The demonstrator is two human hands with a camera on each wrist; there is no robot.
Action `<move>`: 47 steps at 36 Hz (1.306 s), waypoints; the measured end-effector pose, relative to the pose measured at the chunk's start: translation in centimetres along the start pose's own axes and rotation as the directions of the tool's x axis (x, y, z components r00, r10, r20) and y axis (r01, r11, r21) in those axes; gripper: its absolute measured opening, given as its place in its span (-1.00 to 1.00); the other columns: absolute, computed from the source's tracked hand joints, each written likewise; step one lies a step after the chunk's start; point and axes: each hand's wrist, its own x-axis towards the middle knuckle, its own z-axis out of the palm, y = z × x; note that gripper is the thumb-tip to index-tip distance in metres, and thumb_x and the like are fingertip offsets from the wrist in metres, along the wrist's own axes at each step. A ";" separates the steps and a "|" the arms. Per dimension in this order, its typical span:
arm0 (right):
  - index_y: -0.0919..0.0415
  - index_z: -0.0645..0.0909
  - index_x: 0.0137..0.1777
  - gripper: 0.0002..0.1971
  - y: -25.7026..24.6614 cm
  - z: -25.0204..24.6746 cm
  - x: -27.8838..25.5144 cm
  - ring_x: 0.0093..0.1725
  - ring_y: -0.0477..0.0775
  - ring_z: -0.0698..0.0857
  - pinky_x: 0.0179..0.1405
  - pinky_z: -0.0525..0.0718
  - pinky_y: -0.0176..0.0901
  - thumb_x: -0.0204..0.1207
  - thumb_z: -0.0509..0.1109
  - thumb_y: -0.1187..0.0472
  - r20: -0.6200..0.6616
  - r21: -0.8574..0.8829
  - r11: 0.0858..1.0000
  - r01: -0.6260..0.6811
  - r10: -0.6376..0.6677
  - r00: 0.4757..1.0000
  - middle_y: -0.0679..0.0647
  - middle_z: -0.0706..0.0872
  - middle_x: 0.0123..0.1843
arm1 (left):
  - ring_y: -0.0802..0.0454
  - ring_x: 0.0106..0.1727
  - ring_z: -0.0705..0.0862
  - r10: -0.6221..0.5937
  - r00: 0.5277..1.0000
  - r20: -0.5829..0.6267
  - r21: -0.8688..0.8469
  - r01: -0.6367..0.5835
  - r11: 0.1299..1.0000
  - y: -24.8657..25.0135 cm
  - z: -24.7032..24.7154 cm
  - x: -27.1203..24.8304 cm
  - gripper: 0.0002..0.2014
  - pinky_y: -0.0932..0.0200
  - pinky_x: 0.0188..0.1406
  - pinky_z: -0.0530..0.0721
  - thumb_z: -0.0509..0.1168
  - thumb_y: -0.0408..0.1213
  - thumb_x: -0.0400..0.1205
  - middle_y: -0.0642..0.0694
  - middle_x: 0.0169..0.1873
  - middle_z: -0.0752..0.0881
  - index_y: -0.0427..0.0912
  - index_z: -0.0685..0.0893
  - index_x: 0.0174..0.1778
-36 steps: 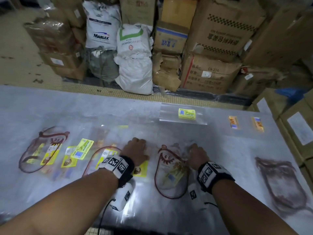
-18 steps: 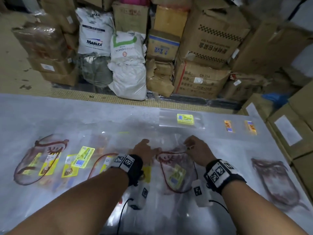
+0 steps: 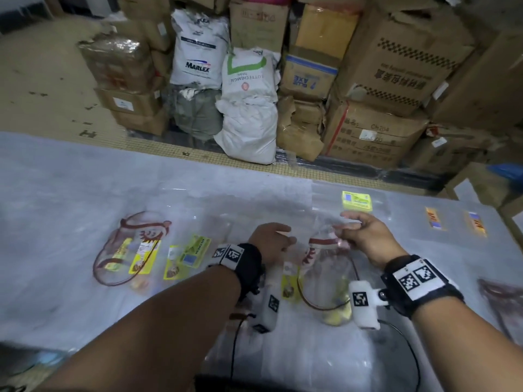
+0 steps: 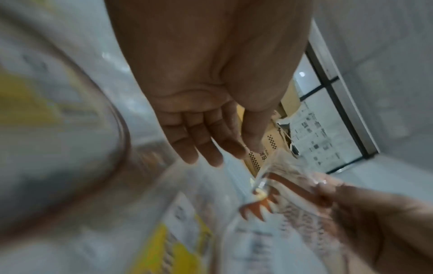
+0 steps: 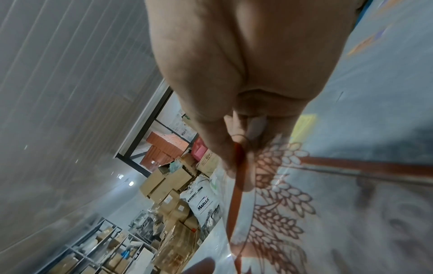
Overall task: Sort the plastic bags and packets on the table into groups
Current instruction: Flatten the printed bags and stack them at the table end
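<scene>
Now the right hand (image 3: 365,239) pinches the top edge of the clear red-printed plastic bag (image 3: 325,267), lifted off the counter (image 3: 70,176) where it previously lay flat, while the left hand (image 3: 268,244) hovers open-fingered, so grouping can proceed.

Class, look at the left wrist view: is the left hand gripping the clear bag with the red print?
No: the left hand is open with straight fingers, while the right hand pinches the clear bag.

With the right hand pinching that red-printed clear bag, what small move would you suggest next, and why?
Probably lift it clear: the right hand pinches the red-printed bag by its top edge, its lower part lies on the table, and the left hand is open beside it.
</scene>
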 end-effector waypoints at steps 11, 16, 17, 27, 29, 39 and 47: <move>0.25 0.45 0.33 -0.54 -1.2 3.6 0.3 -0.33 0.00 0.81 -0.43 0.75 -0.26 0.51 0.37 0.61 0.107 0.018 0.999 -0.033 0.031 0.994 0.07 0.86 -0.21 | -0.21 0.68 0.17 0.068 0.997 0.044 0.951 -0.063 0.303 -4.1 -8.3 -0.1 -0.28 -0.13 0.63 0.19 0.34 0.11 0.63 -0.15 0.69 0.18 -0.12 0.29 0.65; 0.35 0.60 0.24 -0.72 -1.6 5.1 0.8 -0.29 0.09 0.80 -0.31 0.70 -0.20 0.54 0.41 0.47 0.091 -0.008 0.999 -0.039 0.039 0.995 0.17 0.86 -0.09 | -0.19 0.62 0.25 0.183 0.983 0.030 0.965 -0.076 0.252 -5.8 -8.4 -0.8 -0.59 -0.11 0.57 0.24 0.14 0.07 0.72 -0.08 0.61 0.35 0.06 0.55 0.45; 0.36 0.61 0.21 -0.77 -1.7 5.4 0.9 -0.28 0.11 0.80 -0.30 0.71 -0.17 0.57 0.38 0.45 0.094 -0.007 0.999 -0.045 0.045 0.995 0.20 0.86 -0.07 | -0.19 0.63 0.25 0.192 0.981 0.030 0.960 -0.081 0.267 -5.9 -8.4 -0.9 -0.60 -0.12 0.58 0.22 0.11 0.09 0.74 -0.05 0.61 0.36 0.10 0.57 0.45; 0.29 0.55 0.01 -0.80 -0.8 6.6 1.1 -0.33 0.10 0.82 -0.44 0.78 -0.15 0.68 0.14 0.53 -0.056 0.079 0.991 -0.104 0.109 0.992 0.32 0.77 -0.15 | -0.11 0.38 0.59 0.468 0.879 -0.094 0.736 -0.255 0.627 -5.5 -9.5 -0.8 -0.77 0.07 0.44 0.41 0.27 -0.21 0.72 -0.11 0.29 0.71 -0.08 0.79 0.21; 0.28 0.55 0.00 -0.78 0.0 6.7 1.2 -0.28 0.15 0.81 -0.36 0.81 -0.05 0.67 0.14 0.54 -0.096 0.074 0.990 -0.120 0.126 0.987 0.33 0.77 -0.13 | -0.12 0.25 0.65 0.499 0.850 -0.169 0.632 -0.295 0.717 -5.1 -9.7 -0.9 -0.81 0.06 0.34 0.51 0.30 -0.25 0.71 -0.13 0.18 0.75 -0.15 0.80 0.14; 0.08 0.58 -0.03 -0.62 3.0 5.1 1.9 -0.07 0.37 0.81 -0.14 0.76 0.07 0.53 0.09 0.56 -0.299 -0.030 0.985 -0.170 0.153 0.942 0.36 0.81 -0.02 | -0.23 0.35 0.65 0.647 0.723 -0.241 0.552 -0.446 0.704 -3.1 -10.3 -1.0 -0.72 -0.16 0.40 0.55 0.15 -0.26 0.73 -0.16 0.16 0.78 -0.21 0.76 0.13; 0.21 0.56 0.14 -0.71 1.7 6.4 1.3 -0.06 0.33 0.79 -0.03 0.76 0.10 0.64 0.12 0.54 -0.180 0.045 0.992 -0.121 0.127 0.975 0.35 0.81 -0.02 | -0.09 0.67 0.29 0.630 0.770 -0.101 0.638 -0.436 0.635 -1.7 -8.2 -0.1 -0.72 -0.06 0.69 0.04 0.12 -0.22 0.80 0.03 0.45 0.62 -0.01 0.70 0.29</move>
